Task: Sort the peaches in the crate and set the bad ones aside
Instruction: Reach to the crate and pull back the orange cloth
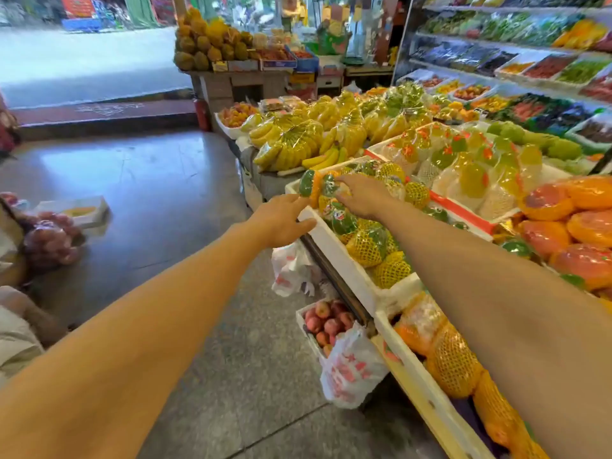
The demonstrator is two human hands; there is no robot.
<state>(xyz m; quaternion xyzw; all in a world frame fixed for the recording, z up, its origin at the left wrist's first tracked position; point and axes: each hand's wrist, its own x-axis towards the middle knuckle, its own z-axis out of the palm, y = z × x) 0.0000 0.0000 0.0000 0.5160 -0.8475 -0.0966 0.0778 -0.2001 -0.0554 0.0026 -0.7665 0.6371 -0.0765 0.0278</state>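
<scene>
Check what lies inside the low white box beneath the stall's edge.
Reddish peaches fill the white box; a printed plastic bag covers its near end, the stall ledge its right side.

We are standing in a fruit shop open to the street [82, 58] — wrapped bunches of bananas [291, 144], a heap of durians [205, 44] by the entrance, and white foam crates [334, 253] of netted fruit fill the display. Tiered shelves [480, 41] on the right hold trays [546, 66] of packed produce, blurred here, perhaps cut fruit. Plastic carrier bags [351, 369] hang from the stand's edge.
</scene>
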